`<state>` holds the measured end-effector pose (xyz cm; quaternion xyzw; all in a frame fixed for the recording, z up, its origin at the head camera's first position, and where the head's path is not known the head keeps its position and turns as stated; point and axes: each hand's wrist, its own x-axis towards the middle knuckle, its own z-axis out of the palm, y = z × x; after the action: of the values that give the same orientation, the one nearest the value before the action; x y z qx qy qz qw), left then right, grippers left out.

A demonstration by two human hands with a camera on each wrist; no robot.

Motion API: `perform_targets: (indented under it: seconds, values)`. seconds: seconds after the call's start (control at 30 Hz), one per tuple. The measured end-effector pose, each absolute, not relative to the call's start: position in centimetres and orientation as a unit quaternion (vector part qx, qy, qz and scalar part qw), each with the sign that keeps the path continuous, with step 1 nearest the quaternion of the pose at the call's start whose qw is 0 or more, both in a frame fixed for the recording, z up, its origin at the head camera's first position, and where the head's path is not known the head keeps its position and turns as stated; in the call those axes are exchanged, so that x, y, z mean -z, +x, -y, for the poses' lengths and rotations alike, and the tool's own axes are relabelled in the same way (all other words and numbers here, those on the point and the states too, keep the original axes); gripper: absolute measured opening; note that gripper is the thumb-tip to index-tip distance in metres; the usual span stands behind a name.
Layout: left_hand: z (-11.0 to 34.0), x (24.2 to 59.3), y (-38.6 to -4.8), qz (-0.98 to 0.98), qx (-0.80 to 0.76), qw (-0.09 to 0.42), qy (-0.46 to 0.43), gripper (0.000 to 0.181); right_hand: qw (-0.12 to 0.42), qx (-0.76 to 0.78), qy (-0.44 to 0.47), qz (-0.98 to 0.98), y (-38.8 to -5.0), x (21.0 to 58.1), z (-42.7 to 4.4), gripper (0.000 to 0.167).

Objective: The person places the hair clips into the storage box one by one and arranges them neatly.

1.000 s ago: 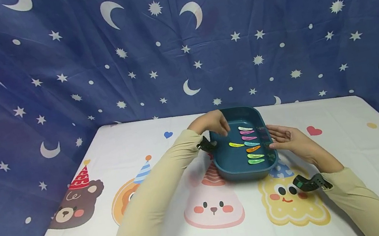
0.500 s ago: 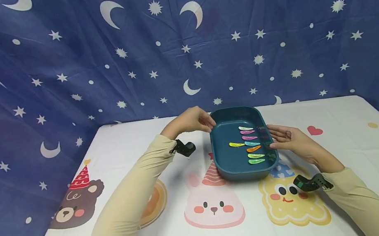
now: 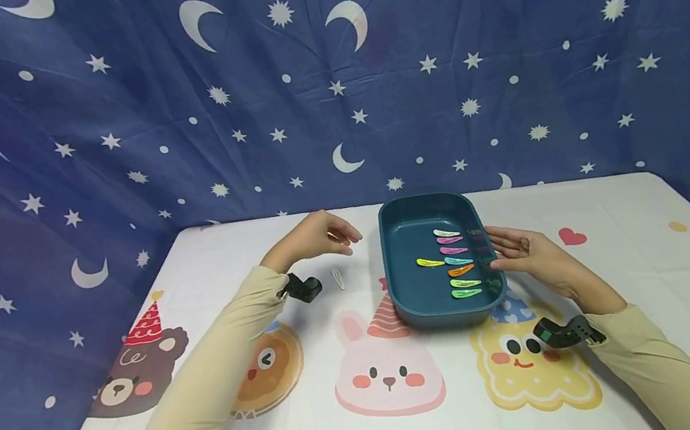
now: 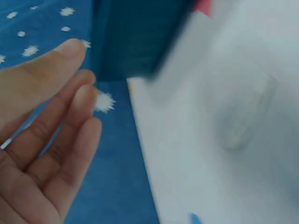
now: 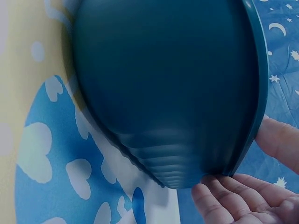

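Observation:
My left hand (image 3: 315,239) hovers over the table left of a dark teal plastic box (image 3: 408,288), fingers loosely bent and nothing in them. Below it, a white snap hair clip (image 3: 338,279) lies on the tablecloth; it looks blurred in the left wrist view. My right hand (image 3: 533,256) holds the box's right side, thumb at the rim and fingers against the outer wall. Inside the box, several coloured snap hair clips form a column near the right wall, among them an orange clip (image 3: 461,271) and a green clip (image 3: 466,293). A yellow clip (image 3: 430,262) lies left of the column.
A white tablecloth (image 3: 652,247) with printed cartoon animals and lettering covers the table. Behind its far edge hangs a blue curtain (image 3: 269,90) with moons and stars. The box stands near that far edge, its walls raised around the clips.
My left hand has moved out of the box and leftward over the table. The white clip beneath it has come into view. My right hand and the box stay put.

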<state>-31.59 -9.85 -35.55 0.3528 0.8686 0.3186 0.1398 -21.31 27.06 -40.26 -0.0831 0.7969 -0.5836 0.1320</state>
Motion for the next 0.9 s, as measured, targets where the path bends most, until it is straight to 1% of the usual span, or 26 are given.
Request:
perform_targets:
  seconds: [0.17,0.33,0.5,0.67,0.9]
  values:
    - [11.0,37.4,-31.7,-0.872,-0.296,0.141,0.363,0.028,0.133,0.583,-0.074,-0.798,-21.4,40.5,-27.1,0.074]
    - [11.6,38.7,-31.6,-0.89,-0.245,0.135,0.36,0.024,0.133,0.578,-0.068,-0.803,-21.4,40.5,-27.1,0.074]
    - [12.0,39.6,-31.6,-0.898,-0.217,0.136,0.357,0.023,0.133,0.58,-0.069,-0.8,-21.3,40.4,-27.0,0.074]
    - [12.2,40.4,-31.7,-0.904,-0.202,0.121,0.357,0.023,0.133,0.582,-0.071,-0.799,-21.2,40.3,-26.9,0.075]
    - [12.3,41.0,-31.7,-0.91,-0.206,0.124,0.338,0.021,0.135,0.581,-0.065,-0.8,-21.2,40.2,-26.9,0.076]
